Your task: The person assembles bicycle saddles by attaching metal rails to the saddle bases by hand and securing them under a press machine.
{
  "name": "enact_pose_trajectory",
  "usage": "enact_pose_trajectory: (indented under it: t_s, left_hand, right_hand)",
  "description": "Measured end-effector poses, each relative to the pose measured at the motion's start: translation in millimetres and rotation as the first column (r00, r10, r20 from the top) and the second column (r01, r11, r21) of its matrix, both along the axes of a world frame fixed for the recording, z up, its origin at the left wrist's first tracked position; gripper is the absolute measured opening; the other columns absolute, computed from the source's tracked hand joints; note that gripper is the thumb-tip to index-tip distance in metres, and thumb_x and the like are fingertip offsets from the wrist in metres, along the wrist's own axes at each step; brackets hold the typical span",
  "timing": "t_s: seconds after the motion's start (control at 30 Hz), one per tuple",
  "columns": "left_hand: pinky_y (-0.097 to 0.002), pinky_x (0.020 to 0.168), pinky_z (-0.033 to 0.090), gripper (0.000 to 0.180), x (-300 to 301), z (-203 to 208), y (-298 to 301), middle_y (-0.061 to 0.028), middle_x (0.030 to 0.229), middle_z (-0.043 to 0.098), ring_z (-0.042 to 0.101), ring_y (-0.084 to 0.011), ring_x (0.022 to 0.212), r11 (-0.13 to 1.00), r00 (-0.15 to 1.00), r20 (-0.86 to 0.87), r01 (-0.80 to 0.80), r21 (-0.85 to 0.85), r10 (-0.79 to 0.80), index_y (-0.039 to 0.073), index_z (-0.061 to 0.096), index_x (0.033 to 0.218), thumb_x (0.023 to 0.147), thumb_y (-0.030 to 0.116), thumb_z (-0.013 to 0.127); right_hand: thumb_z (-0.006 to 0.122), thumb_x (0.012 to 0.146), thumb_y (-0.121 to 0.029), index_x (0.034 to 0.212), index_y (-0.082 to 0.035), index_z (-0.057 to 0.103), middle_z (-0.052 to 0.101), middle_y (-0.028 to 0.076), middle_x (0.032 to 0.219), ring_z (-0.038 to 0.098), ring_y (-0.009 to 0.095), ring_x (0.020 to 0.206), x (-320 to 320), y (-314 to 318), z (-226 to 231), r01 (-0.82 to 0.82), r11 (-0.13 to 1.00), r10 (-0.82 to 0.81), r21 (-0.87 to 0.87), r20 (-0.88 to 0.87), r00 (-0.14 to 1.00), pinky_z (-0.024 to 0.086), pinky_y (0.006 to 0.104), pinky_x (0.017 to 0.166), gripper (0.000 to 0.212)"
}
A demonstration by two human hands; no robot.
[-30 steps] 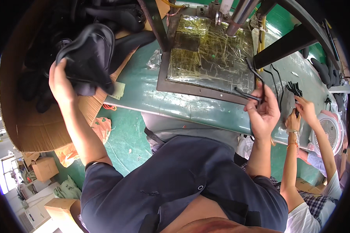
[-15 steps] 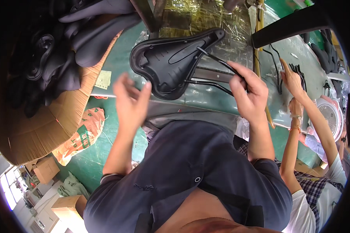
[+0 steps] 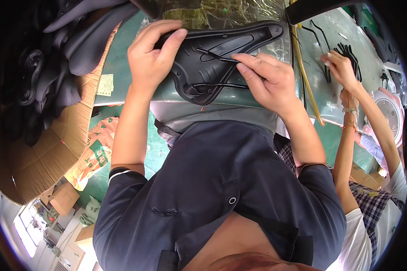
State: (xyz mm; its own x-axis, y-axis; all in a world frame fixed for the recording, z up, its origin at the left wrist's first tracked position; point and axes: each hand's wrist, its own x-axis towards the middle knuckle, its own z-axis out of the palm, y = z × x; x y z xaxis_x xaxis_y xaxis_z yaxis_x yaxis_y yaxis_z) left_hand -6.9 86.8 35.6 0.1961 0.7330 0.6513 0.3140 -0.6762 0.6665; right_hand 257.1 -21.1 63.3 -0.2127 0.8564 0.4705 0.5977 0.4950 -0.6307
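A black bicycle saddle (image 3: 208, 72) lies underside up on the bench in front of me, its narrow nose toward the right. My left hand (image 3: 153, 56) grips the wide rear end, thumb on the underside and fingers over the far edge. In my right hand (image 3: 269, 81) is a bent black metal saddle rail (image 3: 217, 84), pinched between thumb and fingers near its bend. Its two prongs reach left over the saddle's underside. Whether the prong tips touch the saddle I cannot tell.
At the left, a cardboard box (image 3: 72, 122) holds several black saddles (image 3: 88, 47). A co-worker's hands (image 3: 341, 72) are at the right, beside more black rails (image 3: 350, 56). A yellow strip (image 3: 308, 86) runs along the bench. A dark metal bar (image 3: 319, 9) crosses the far right.
My left hand has moved from beside the saddle onto its rear end. The rail in my right hand has shifted left, farther over the underside. The saddle sits slightly farther right.
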Motion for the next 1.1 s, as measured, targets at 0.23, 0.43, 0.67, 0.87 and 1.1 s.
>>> enact_pose_trajectory:
  t_s: [0.23, 0.43, 0.67, 0.87, 1.1]
  left_hand:
    - [-0.0282, 0.093, 0.053, 0.028, 12, -32, -31, -0.0079, 0.114, 0.078, 0.067, -0.0134, 0.100, 0.958, 0.970, 0.182, -0.112, -0.263, 0.163, -0.002, 0.075, 0.121, 0.110, 0.023, 0.069]
    - [-0.0282, 0.094, 0.053, 0.046, 24, -29, -34, -0.0112, 0.113, 0.080, 0.068, -0.0140, 0.100, 0.916, 0.920, 0.340, -0.049, -0.397, 0.196, -0.007, 0.076, 0.116, 0.120, 0.028, 0.045]
    - [-0.0300, 0.092, 0.055, 0.039, 27, -27, -31, -0.0118, 0.111, 0.080, 0.070, -0.0155, 0.098, 0.948, 0.968, 0.212, -0.067, -0.312, 0.138, -0.007, 0.076, 0.114, 0.118, 0.019, 0.048]
    - [-0.0443, 0.101, 0.055, 0.047, 4, -20, -17, -0.0206, 0.130, 0.072, 0.071, -0.0377, 0.114, 0.989, 0.981, -0.155, 0.127, 0.077, -0.114, -0.003, 0.062, 0.137, 0.099, 0.021, 0.078]
    - [-0.0520, 0.099, 0.050, 0.054, 42, -1, -48, -0.0267, 0.121, 0.060, 0.061, -0.0459, 0.111, 0.970, 0.923, -0.299, -0.243, 0.030, 0.241, -0.002, 0.054, 0.134, 0.094, 0.020, 0.083]
  right_hand:
    - [0.083, 0.090, -0.014, 0.108, -0.015, 0.084, 0.060, 0.003, 0.067, 0.064, 0.025, 0.058, -10, 6, -4, 0.005, 0.999, -0.007, 0.040, 0.059, 0.998, 0.050, 0.0376, 0.052, 0.018]
    - [0.084, 0.085, -0.017, 0.105, -0.017, 0.084, 0.059, 0.002, 0.069, 0.065, 0.024, 0.058, -16, 24, 7, -0.093, 0.983, 0.067, 0.157, 0.160, 0.985, 0.051, 0.0388, 0.051, 0.020]
    - [0.084, 0.085, -0.015, 0.102, -0.017, 0.083, 0.058, 0.001, 0.067, 0.062, 0.025, 0.057, -15, 38, 14, -0.160, 0.970, 0.113, 0.185, 0.240, 0.964, 0.048, 0.0385, 0.050, 0.017]
    - [0.085, 0.086, -0.021, 0.105, -0.017, 0.083, 0.067, 0.003, 0.076, 0.070, 0.028, 0.070, 4, 70, 15, -0.317, 0.937, 0.285, 0.144, 0.203, 0.937, 0.054, 0.0405, 0.058, 0.019]
    - [0.085, 0.088, -0.038, 0.140, 0.011, 0.057, 0.062, 0.033, 0.131, 0.067, 0.048, 0.112, -9, 35, 31, 0.379, 0.923, -0.383, 0.074, 0.070, 0.921, 0.057, 0.0514, 0.096, 0.077]
